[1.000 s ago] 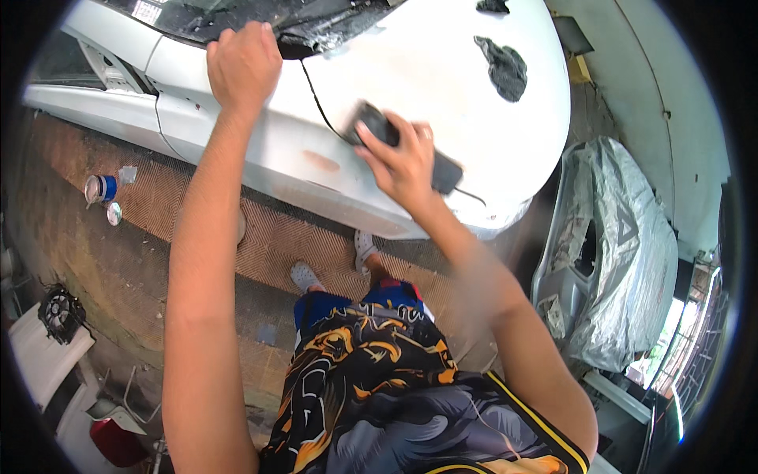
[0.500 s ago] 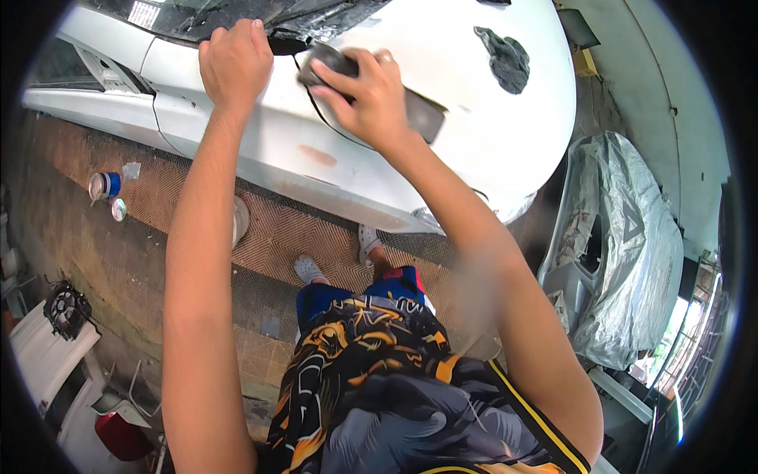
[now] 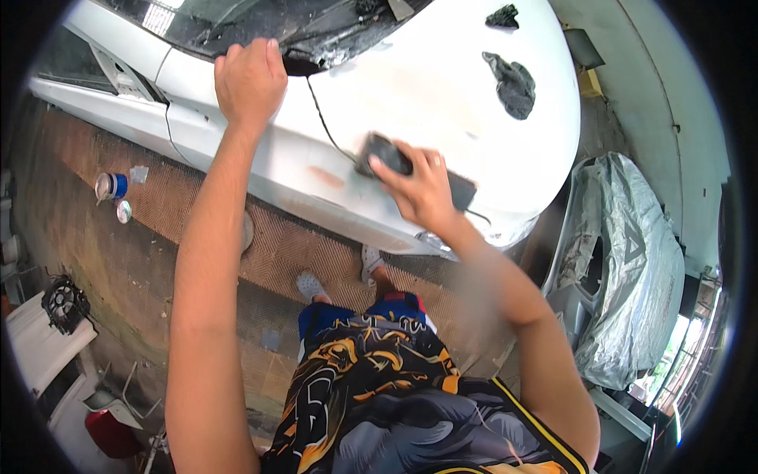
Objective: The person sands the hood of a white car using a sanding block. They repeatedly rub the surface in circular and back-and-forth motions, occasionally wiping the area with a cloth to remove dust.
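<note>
A white car body (image 3: 426,95) lies in front of me, with a dark gap line and a brownish bare patch (image 3: 325,176) on its side panel. My right hand (image 3: 422,182) is closed over a long dark sanding block (image 3: 385,153), pressing it flat on the panel just right of the gap line; the hand hides the block's middle. Farther left, my left hand (image 3: 251,83) has its fingers curled over the edge of the body beside the dark, plastic-covered rear window (image 3: 237,28). A crumpled black cloth (image 3: 513,85) rests on the panel at the upper right.
A smaller black scrap (image 3: 501,16) sits on the car's far part. On the floor at left stand a blue-sided can (image 3: 110,186) and a round lid (image 3: 123,212). A silver-covered bulky object (image 3: 632,261) stands right, and a black fan (image 3: 65,304) lies at lower left.
My right hand has slid the sanding block toward me and to the right, across the gap line. My left hand keeps its hold at the window edge; the view has shifted slightly.
</note>
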The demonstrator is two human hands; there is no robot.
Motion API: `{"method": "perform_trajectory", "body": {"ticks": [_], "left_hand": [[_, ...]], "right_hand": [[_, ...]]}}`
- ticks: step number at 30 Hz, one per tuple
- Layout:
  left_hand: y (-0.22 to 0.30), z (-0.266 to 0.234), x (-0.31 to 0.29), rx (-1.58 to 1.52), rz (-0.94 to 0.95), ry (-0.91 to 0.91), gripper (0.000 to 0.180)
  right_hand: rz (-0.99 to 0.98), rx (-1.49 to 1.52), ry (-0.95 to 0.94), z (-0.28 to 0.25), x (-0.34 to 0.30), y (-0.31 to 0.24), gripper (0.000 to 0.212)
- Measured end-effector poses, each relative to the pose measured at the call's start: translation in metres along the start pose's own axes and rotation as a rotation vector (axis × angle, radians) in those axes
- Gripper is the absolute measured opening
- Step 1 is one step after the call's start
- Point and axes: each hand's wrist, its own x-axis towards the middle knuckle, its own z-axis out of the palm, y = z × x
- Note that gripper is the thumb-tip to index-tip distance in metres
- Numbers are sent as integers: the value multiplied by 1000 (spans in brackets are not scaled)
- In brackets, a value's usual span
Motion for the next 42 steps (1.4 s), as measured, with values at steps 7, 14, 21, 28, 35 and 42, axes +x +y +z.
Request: {"method": "perform_trajectory", "body": {"ticks": [7, 14, 21, 28, 35, 42], "left_hand": [[-14, -11, -7, 54, 57, 9, 29], [-3, -2, 6, 65, 59, -4, 30], [-12, -1, -2, 30, 41, 23, 29], [-16, -1, -4, 37, 104, 32, 27], [-9, 5, -2, -16, 74, 43, 25], [-25, -5, -8, 18, 72, 6, 25]], "right_hand": [[-62, 109, 117, 20, 81, -5, 42], [11, 93, 100, 6, 68, 12, 44], [44, 66, 49, -1, -1, 16, 44], [-74, 132, 162, 23, 109, 10, 40], [34, 79, 53, 0, 12, 13, 50], [-82, 110, 119, 19, 78, 3, 45]]}}
